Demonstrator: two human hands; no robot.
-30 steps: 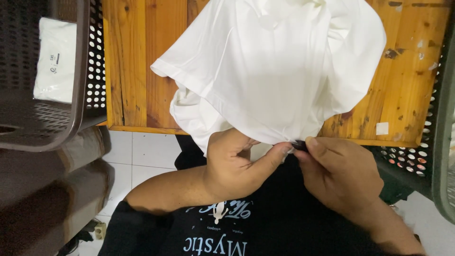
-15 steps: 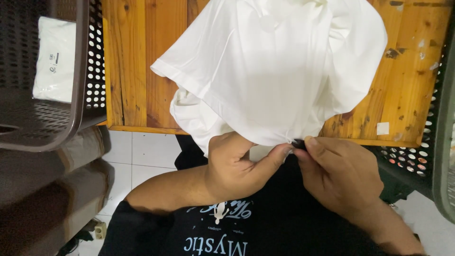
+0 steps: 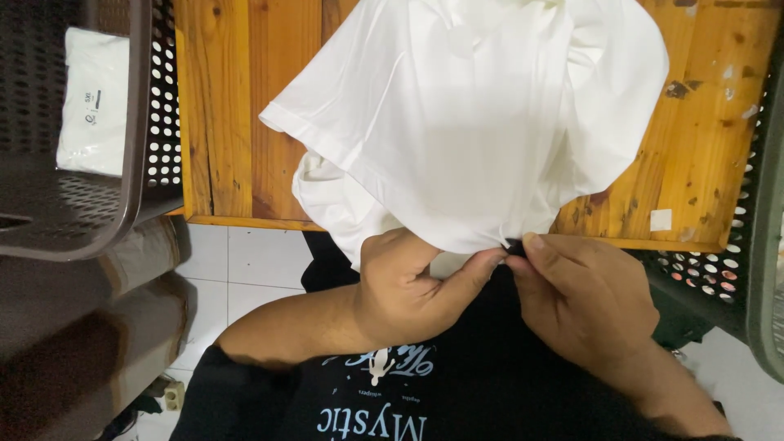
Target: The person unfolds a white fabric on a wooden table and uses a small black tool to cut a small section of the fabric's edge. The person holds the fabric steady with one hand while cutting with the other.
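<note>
The white garment (image 3: 474,122) lies spread over the near part of the wooden table (image 3: 702,147), its lower edge hanging off the near rim toward my body. My left hand (image 3: 408,290) pinches that hem between thumb and forefinger, closed tight on the cloth; my right hand (image 3: 584,298) meets it from the right, fingertips closed on the same edge around a small dark item (image 3: 512,243) that I cannot identify. Both grips sit close together, which keeps a short stretch of hem taut, as I judge it. The fabric is thin, soft and smooth, with a stitched sleeve cuff on the left. The table is orange-brown planks, paint-flecked. A dark perforated plastic basket (image 3: 155,122) stands left, holding a white bagged item (image 3: 94,102); another perforated basket (image 3: 755,220) stands right.
</note>
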